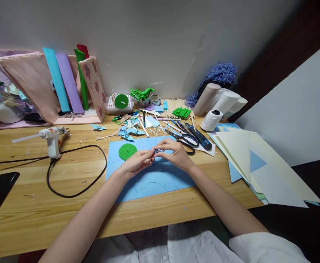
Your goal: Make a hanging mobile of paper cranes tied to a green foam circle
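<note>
My left hand (140, 161) and my right hand (173, 152) meet over a blue sheet (154, 179) on the table. Between their fingertips is a small dark striped piece (156, 151), mostly hidden, whose kind I cannot make out. Both hands are closed in a pinch on it. Just left of my left hand a green paper disc (127, 151) with a small dark centre lies flat on the sheet. Black-handled scissors (185, 141) rest beyond my right hand, beside a dark utility knife (203, 140).
A glue gun (51, 140) with a looped black cord stands at left. Folded blue paper pieces (129, 130), pens and sticks clutter the back. Large paper sheets (272, 164) overhang the right edge. Thread spools (211, 120) and crepe paper rolls (69, 84) stand along the wall.
</note>
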A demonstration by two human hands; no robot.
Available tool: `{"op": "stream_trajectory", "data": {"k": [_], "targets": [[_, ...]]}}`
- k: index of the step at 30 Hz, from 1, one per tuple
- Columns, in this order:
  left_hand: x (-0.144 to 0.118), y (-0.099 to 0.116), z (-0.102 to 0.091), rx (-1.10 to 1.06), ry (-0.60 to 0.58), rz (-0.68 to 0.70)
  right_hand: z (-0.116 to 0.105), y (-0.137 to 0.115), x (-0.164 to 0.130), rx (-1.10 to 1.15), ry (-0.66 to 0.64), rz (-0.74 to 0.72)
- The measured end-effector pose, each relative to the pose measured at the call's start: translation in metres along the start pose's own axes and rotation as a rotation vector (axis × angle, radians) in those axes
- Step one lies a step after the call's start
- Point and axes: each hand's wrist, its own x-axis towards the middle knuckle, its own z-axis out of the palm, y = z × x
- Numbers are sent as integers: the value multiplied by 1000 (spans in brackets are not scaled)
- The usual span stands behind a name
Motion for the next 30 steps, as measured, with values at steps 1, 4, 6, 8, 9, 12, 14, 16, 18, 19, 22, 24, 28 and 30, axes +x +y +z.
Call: {"op": "stream_trajectory", "data": {"k": [1,4,6,8,9,12,14,16,18,19,22,24,28,30], "targets": [[1,0,0,-26,4,0,1,1,-1,-27,0,-21],[2,-2,2,-86,24,19,4,0,-2,-130,8,-85],[2,-2,4,-79,54,32,5,-2,-2,-160,25,-77],[0,-1,6,14,121,61,5,-4,-1,-117,70,-3],[0,0,8,94,179,100,5,-4,-1,-64,110,60],[-2,4,13,345,406,327,6,-1,2,174,204,307],[-2,5,14,392,482,437,9,5,3,328,203,448],[-1,5,15,313,465,420,12,10,4,433,183,534],[0,5,15,118,419,307,16,12,3,465,188,564],[0,6,15,-8,393,237,17,11,3,446,196,554],[1,7,15,-349,288,51,17,6,0,225,230,384],[0,7,16,-460,207,-5,16,1,-2,-26,169,178],[-1,7,17,-530,113,-4,15,-4,-5,-485,-92,-124],[-2,7,17,-539,120,-9,16,-6,-5,-617,-144,-164]]}}
